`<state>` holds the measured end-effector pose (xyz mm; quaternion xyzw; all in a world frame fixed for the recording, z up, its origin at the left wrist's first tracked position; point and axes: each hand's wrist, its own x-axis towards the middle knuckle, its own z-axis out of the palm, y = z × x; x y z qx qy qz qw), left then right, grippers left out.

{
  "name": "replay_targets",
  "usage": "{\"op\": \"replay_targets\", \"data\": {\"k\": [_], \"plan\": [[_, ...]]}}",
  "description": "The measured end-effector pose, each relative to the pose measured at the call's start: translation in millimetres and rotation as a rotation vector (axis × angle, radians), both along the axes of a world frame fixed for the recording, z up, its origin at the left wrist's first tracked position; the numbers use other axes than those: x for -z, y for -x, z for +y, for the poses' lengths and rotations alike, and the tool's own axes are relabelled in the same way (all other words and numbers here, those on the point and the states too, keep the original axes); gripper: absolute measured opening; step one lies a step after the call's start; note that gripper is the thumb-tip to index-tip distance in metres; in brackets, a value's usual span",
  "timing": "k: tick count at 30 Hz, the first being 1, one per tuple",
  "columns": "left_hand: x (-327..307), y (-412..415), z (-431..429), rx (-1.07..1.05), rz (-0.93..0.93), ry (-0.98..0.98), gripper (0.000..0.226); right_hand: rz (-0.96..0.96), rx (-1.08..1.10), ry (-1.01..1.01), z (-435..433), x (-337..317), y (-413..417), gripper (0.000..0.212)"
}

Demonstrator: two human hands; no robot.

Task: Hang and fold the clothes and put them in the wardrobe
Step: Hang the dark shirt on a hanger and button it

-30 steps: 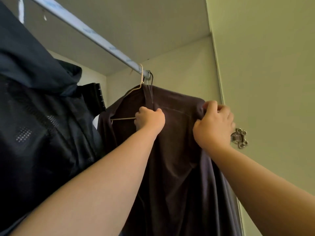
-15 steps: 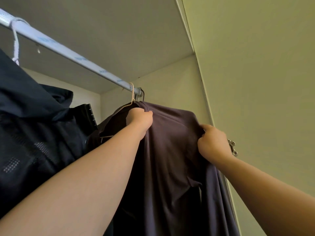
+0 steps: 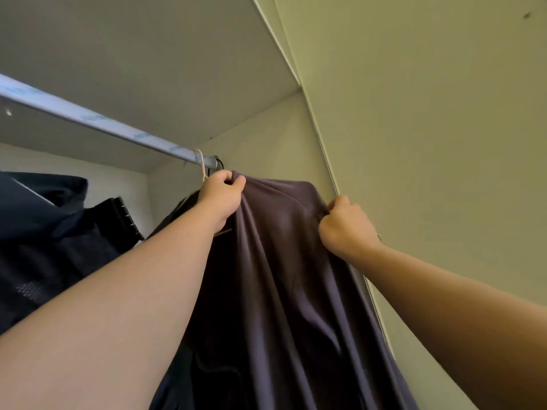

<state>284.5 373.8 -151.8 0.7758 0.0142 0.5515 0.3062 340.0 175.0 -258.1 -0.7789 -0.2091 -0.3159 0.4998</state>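
Observation:
A dark purple garment [image 3: 281,276] hangs on a thin cream hanger [image 3: 202,165] hooked over the silver wardrobe rail [image 3: 103,122] at its right end. My left hand [image 3: 220,196] pinches the garment's top fold just under the hanger hook. My right hand [image 3: 344,227] grips the garment's right shoulder, next to the wardrobe's side wall. Most of the hanger is hidden under the cloth.
A dark navy jacket [image 3: 44,232] hangs on the same rail to the left, close against the purple garment. The pale green wardrobe side panel [image 3: 429,143] rises at the right, and the wardrobe's ceiling [image 3: 148,54] lies just above the rail.
My left hand has climbed from the hanger's lower bar to the garment's top near the hook. My right hand stays on the right shoulder. The view has tilted upward.

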Motion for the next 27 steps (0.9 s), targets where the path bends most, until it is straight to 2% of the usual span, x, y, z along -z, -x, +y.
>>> {"op": "replay_targets", "data": {"k": [3, 7, 12, 17, 18, 20, 23, 27], "plan": [[-10.2, 1.3, 2.4, -0.044, 0.021, -0.069, 0.015, -0.192, 0.012, -0.085, 2.4, -12.7, 6.4, 0.027], [-17.0, 5.6, 7.5, -0.145, 0.057, -0.186, 0.019, -0.361, 0.058, 0.044, 9.0, -18.5, 10.4, 0.034], [-16.5, 7.0, 4.6, -0.308, 0.134, -0.35, 0.024, -0.339, -0.013, 0.05, 15.6, -16.1, 5.8, 0.036], [-13.0, 4.1, 1.5, -0.454, 0.169, -0.462, 0.022, -0.36, 0.057, 0.079, 15.5, -12.4, 1.9, 0.074], [-13.8, 4.9, 1.0, -0.531, 0.179, -0.487, 0.021, -0.349, 0.064, 0.094, 15.0, -13.4, 1.5, 0.076], [-17.4, 7.6, 1.2, -0.648, 0.214, -0.539, 0.019, -0.329, 0.076, 0.128, 12.6, -16.6, -0.6, 0.063], [-24.1, 8.7, 3.8, -0.654, 0.269, -0.586, 0.021, -0.323, 0.087, 0.185, 7.8, -17.9, -2.9, 0.046], [-18.5, 7.4, -0.8, -0.52, 0.258, -0.477, 0.031, -0.337, 0.047, 0.238, 5.8, -14.9, 1.4, 0.067]]}}
